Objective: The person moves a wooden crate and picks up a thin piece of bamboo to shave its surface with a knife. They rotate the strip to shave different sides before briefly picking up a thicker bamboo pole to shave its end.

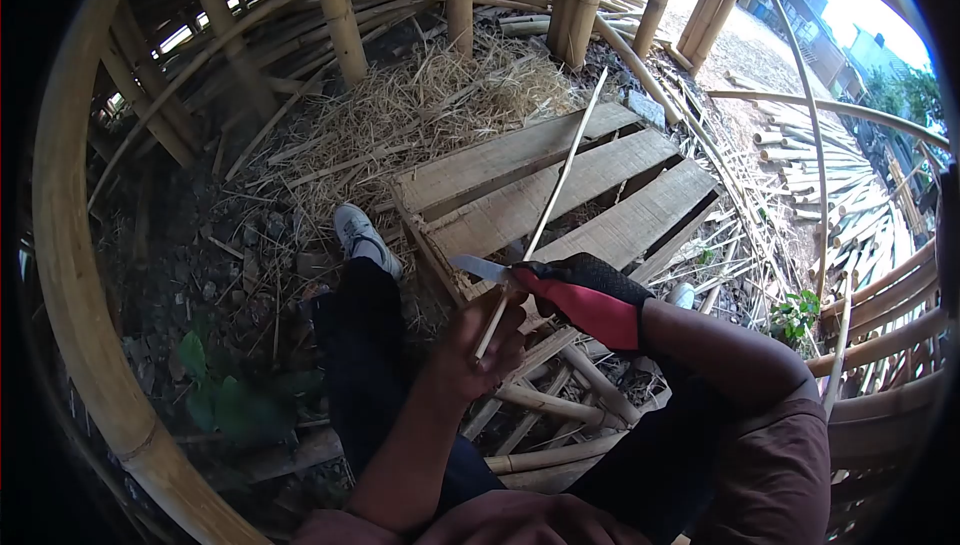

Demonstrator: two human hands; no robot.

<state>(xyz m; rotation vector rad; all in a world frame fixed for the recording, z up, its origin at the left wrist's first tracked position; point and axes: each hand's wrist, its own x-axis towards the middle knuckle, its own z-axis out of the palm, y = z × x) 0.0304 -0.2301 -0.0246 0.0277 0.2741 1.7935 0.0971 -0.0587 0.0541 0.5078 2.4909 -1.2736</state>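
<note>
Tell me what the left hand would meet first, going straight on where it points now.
The left hand would probably meet the gloved right hand first, though depth is unclear.

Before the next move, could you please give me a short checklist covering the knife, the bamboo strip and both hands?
1. Right hand gripping the knife: ok.
2. Left hand closed around the bamboo strip: ok.
3. Glove on the knife hand: ok.
4. Glove on the left hand: not ok, it is bare and near the blade.
5. Cutting edge facing away from the left fingers: cannot tell.
6. Far end of the strip in view: ok, beyond the wooden slats.
</note>
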